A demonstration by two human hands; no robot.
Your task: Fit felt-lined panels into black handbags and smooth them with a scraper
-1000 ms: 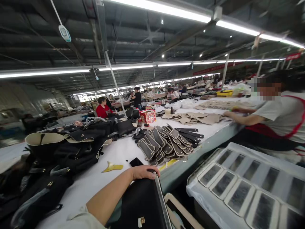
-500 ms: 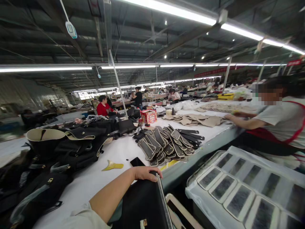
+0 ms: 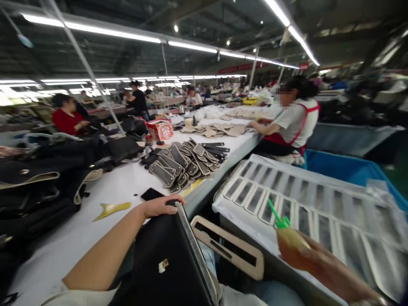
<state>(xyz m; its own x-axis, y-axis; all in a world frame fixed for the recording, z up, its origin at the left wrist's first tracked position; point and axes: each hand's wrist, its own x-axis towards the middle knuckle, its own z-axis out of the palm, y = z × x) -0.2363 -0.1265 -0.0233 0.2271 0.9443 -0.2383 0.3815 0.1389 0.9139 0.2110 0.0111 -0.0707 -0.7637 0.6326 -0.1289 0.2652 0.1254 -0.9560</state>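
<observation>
Black bag [image 3: 156, 246] slants between the worktable and the wearer's lap, as I view it remotely through the head camera. The white worktable [image 3: 60, 246] stretches forward along its left. To the right, a plastic-covered stand [image 3: 240, 220] bears rows of pale-bordered panels [image 3: 255, 198], spread out, I judge, so that each one's surface stays reachable.

The bag's long axis runs from the near lap to its far corner, which points forward and somewhat left. Its broad face is turned upward and leftward; the pale, strip-like edge [image 3: 195, 244] faces right. I judge that this tilt lays the edge open to my right side while the lap carries the weight.

On the table, strap pieces [image 3: 172, 165] lie heaped beyond the bag. Just right of the bag sits a beige-bordered slotted piece [image 3: 259, 267], aslant above the lap.

My left hand [image 3: 159, 206] is closed over the bag's far corner, thumb near the edge, seemingly to steady it. My right hand [image 3: 328, 263] wraps a squeeze bottle [image 3: 291, 250] of amber liquid, green nozzle up and well apart from the bag, an angle that I think guards against drips. Smaller still, a dark phone [image 3: 151, 194] lies beside the left hand, and a gold-toned metal fitting [image 3: 163, 265] marks the bag's face.
</observation>
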